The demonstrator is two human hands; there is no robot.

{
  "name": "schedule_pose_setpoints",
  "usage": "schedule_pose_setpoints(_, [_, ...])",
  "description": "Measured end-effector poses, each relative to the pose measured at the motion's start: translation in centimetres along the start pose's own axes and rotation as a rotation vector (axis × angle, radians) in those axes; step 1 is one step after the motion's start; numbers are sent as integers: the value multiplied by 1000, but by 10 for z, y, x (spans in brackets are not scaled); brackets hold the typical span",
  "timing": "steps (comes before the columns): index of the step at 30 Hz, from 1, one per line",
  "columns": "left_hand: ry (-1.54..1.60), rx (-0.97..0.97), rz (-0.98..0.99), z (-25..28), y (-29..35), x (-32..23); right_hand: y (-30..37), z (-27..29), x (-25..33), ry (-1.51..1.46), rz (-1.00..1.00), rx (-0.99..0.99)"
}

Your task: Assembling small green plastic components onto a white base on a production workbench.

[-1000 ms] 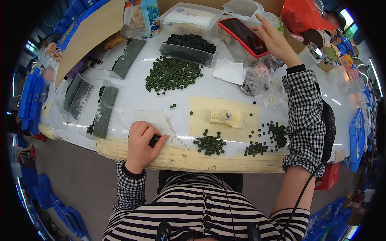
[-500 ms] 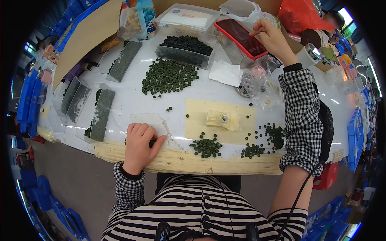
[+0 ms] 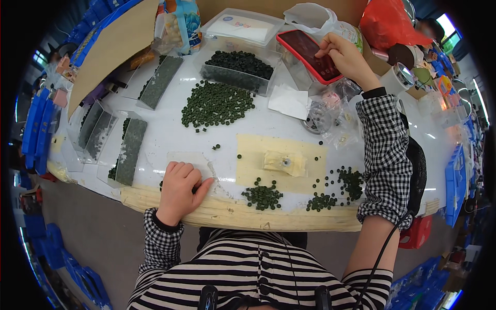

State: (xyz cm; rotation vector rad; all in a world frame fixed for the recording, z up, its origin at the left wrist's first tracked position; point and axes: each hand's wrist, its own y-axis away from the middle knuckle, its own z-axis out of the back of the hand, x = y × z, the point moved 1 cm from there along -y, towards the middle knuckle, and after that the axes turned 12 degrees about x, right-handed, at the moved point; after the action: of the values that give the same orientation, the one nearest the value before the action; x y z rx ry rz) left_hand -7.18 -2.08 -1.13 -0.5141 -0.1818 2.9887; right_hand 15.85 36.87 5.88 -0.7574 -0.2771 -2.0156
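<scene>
My left hand (image 3: 180, 192) rests at the table's near edge by a clear plastic sheet, its fingers loosely bent and the thumb held apart. Small dark green round pieces show in the gap beside the thumb; its palm side is hidden. At the far right, my right hand (image 3: 347, 58) reaches over a phone (image 3: 314, 58) in a red case, a fingertip at its screen. That hand grips nothing, and its other fingers are bent. The phone leans on a clear box behind the white tissue (image 3: 288, 102).
A large pile of green pieces (image 3: 216, 103) lies mid-table before a clear bin (image 3: 235, 77) of them. Smaller piles (image 3: 262, 197) sit near the front edge. A yellowish block (image 3: 284, 162) stands on a pale yellow sheet (image 3: 248, 170). Clear trays (image 3: 132, 150) line the left.
My right fingertip has shifted slightly left and down on the phone, whose screen is now darker-toned with a changed display. My left hand stays in place. The whole view has shifted slightly.
</scene>
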Motion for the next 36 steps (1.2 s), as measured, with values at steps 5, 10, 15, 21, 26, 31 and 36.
schedule_pose_setpoints(5, [5,-11,-4,-1,-1,0,2,0,4,21,1,-6])
schedule_pose_setpoints(10, [-6,-18,-8,0,0,0,5,2,22,22,72,82])
schedule_pose_setpoints(15, [-13,-38,-17,0,-2,-2,2,9,12,40,77,-79])
schedule_pose_setpoints(21, [-4,-47,-13,-3,0,0,3,8,10,71,2,-60])
schedule_pose_setpoints(26, [15,-50,-16,-4,2,0,2,9,8,68,-90,-56])
schedule_pose_setpoints(31, [89,-70,28,-4,1,-4,-4,5,-7,72,-7,-70])
schedule_pose_setpoints(36, [35,-31,-45,-3,1,-1,-6,3,-14,55,-7,-81])
